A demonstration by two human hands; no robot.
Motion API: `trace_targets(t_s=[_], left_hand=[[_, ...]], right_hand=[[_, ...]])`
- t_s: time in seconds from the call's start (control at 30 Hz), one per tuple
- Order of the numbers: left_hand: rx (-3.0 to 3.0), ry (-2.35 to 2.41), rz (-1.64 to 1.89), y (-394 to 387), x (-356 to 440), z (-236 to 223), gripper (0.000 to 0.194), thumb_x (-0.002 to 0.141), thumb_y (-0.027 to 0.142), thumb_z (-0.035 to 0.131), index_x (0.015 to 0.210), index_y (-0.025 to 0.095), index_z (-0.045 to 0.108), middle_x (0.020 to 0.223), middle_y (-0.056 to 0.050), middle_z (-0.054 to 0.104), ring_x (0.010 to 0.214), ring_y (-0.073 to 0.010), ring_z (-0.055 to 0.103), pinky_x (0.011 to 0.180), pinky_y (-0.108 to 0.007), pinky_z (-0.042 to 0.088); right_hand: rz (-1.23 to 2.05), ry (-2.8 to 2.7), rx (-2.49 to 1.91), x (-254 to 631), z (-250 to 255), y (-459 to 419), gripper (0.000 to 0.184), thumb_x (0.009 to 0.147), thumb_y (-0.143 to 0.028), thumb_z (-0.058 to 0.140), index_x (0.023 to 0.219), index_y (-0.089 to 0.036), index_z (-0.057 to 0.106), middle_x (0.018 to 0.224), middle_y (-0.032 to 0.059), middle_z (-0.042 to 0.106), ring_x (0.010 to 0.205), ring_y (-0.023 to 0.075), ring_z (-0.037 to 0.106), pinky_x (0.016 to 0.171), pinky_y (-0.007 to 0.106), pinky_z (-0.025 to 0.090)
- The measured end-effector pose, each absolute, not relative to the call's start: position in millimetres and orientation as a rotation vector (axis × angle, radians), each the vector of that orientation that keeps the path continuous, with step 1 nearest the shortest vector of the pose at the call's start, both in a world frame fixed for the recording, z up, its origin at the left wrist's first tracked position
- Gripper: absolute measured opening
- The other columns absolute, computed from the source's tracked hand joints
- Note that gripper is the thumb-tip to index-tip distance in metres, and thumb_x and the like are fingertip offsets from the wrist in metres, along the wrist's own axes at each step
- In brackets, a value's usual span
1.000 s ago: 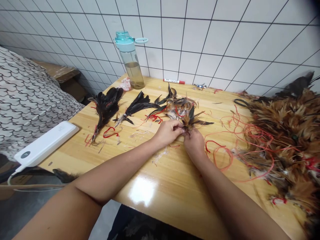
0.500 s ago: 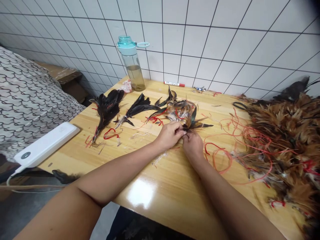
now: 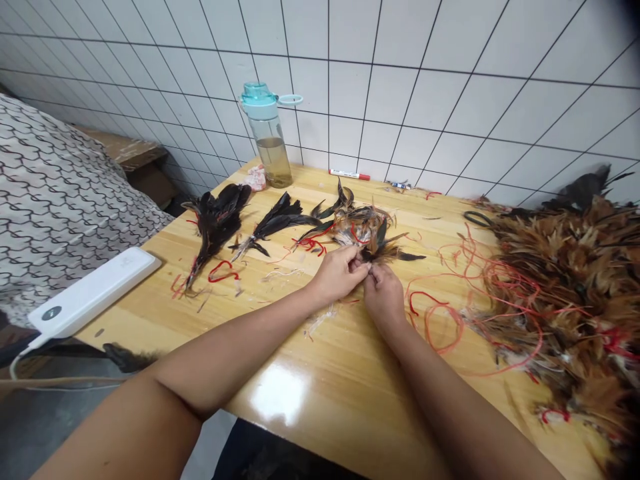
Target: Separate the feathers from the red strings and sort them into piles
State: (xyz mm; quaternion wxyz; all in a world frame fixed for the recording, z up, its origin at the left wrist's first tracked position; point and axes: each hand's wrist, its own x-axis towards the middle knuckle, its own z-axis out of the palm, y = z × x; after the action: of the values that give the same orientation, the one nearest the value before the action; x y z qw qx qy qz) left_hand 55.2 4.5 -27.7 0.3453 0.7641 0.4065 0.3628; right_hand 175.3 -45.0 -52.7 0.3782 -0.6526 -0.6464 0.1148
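Observation:
Both my hands meet at the middle of the wooden table [image 3: 320,373]. My left hand [image 3: 339,273] and my right hand [image 3: 382,295] are closed, pinching the quill end of a small bunch of brown and dark feathers [image 3: 373,235] that fans away from me. Red thread [image 3: 311,243] lies tangled beside that bunch. Two bunches of black feathers [image 3: 217,217] lie to the left, apart from my hands.
A big heap of brown feathers [image 3: 565,280] with loose red threads [image 3: 440,320] fills the table's right side. A water bottle [image 3: 270,137] and a red-capped marker [image 3: 349,175] stand by the tiled wall. A white power bank [image 3: 93,292] rests at the left edge.
My hands have stayed pinched on the feather bunch, shifting only slightly. The camera has tilted a little, so everything sits lower in view.

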Motion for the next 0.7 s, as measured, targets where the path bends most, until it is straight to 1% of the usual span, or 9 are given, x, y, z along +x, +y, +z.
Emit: trace_targets(t_s=[0.2,0.37,0.47,0.57,0.7], left_hand=[[1.678,0.971,0.958,7.7,54.4,-31.8,0.023,0.076,0.033,0.060,0.066,0.016,0.049,0.062,0.004,0.046,0.059,-0.0084,0.041,0.056,-0.022,0.032],[1.458,0.881,0.984,7.7,55.9,-34.5,0.024,0.071,0.035,0.066,0.070,0.014,0.054,0.065,0.003,0.049,0.062,-0.0082,0.043,0.059,-0.022,0.035],[1.385,0.864,0.981,8.7,56.8,-37.3,0.025,0.069,0.035,0.069,0.070,0.013,0.056,0.067,0.002,0.052,0.064,-0.0088,0.047,0.063,-0.023,0.039],[1.320,0.826,0.969,8.4,57.6,-37.6,0.025,0.068,0.034,0.071,0.072,0.013,0.058,0.070,0.001,0.056,0.068,-0.0098,0.051,0.070,-0.025,0.043],[1.223,0.776,0.963,5.8,59.2,-34.9,0.026,0.066,0.033,0.074,0.078,0.012,0.062,0.074,0.001,0.061,0.073,-0.0104,0.055,0.077,-0.027,0.045]], right_hand=[[0.366,-1.544,-1.573,176.8,-53.8,-43.9,0.021,0.085,-0.026,0.048,0.083,-0.018,0.067,0.087,0.0107,0.066,0.086,0.0232,0.060,0.079,0.036,0.048],[0.528,-1.421,-1.497,179.1,-55.0,-40.2,0.017,0.081,-0.029,0.051,0.081,-0.018,0.064,0.084,0.0077,0.064,0.079,0.0209,0.059,0.076,0.034,0.047],[0.602,-1.399,-1.444,181.0,-55.0,-38.1,0.015,0.080,-0.030,0.052,0.075,-0.019,0.061,0.078,0.0048,0.063,0.076,0.0188,0.058,0.074,0.032,0.047],[0.597,-1.409,-1.413,182.7,-54.3,-37.0,0.018,0.080,-0.031,0.052,0.065,-0.021,0.055,0.072,0.0026,0.060,0.072,0.0176,0.056,0.072,0.031,0.046],[0.579,-1.445,-1.391,184.0,-53.4,-36.5,0.020,0.081,-0.031,0.048,0.065,-0.021,0.055,0.073,0.0036,0.060,0.074,0.0186,0.056,0.074,0.033,0.046]])
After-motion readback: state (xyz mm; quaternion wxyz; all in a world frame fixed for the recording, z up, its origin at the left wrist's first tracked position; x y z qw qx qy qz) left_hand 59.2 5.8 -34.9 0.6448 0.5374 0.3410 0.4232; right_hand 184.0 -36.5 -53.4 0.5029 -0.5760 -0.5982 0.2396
